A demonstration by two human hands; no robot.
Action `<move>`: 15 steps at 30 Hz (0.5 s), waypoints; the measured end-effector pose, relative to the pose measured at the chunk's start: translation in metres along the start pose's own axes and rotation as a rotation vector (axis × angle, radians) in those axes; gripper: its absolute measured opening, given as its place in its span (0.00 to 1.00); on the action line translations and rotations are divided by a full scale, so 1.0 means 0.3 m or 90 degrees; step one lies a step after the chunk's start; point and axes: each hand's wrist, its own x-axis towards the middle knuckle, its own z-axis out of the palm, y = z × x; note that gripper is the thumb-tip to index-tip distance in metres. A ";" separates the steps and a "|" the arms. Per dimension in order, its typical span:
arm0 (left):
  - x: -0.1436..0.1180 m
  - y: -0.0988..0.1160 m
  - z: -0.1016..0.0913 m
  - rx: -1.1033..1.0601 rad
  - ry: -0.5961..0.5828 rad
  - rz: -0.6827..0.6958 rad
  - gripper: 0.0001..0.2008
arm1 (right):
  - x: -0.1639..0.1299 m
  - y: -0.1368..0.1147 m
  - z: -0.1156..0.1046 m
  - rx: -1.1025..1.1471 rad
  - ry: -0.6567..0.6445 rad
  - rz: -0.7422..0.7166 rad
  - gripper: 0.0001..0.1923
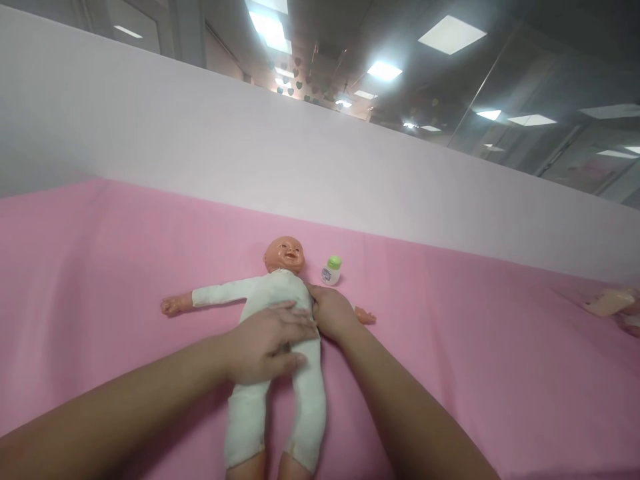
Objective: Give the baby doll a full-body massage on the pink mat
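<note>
A baby doll (pixel 275 288) with a hard plastic head and a white cloth body lies on its back, arms spread out. My left hand (pixel 270 337) rests flat across its belly, fingers stretched and slightly apart. At the doll's side on the right, my right hand (pixel 333 313) is closed around the upper arm near the shoulder. Its thumb lies against the chest edge, while the other fingers are mostly hidden. Beyond that hand, the doll's small plastic hand (pixel 366 316) sticks out. Close to the doll's head stands a small clear bottle (pixel 330 273) with a green cap.
A pink sheet (pixel 425 320) covers the surface under the doll. Along the back runs a white low wall (pixel 225 140) with glass above it. At the far right edge lies a beige object (pixel 610 302), partly cut off.
</note>
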 end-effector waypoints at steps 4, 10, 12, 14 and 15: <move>-0.005 -0.094 -0.014 0.089 0.010 -0.131 0.27 | 0.003 0.007 0.006 0.022 0.006 -0.020 0.29; -0.025 -0.208 -0.018 0.138 0.087 -0.281 0.32 | 0.010 0.018 0.023 -0.004 0.008 -0.036 0.30; -0.028 -0.220 -0.017 0.144 0.111 -0.311 0.33 | 0.016 0.024 0.033 -0.037 0.019 -0.030 0.31; -0.029 -0.222 -0.021 0.152 0.134 -0.333 0.34 | 0.021 0.029 0.040 -0.057 0.026 -0.019 0.31; -0.030 -0.222 -0.025 0.155 0.144 -0.345 0.33 | 0.021 0.030 0.042 -0.057 0.030 -0.016 0.31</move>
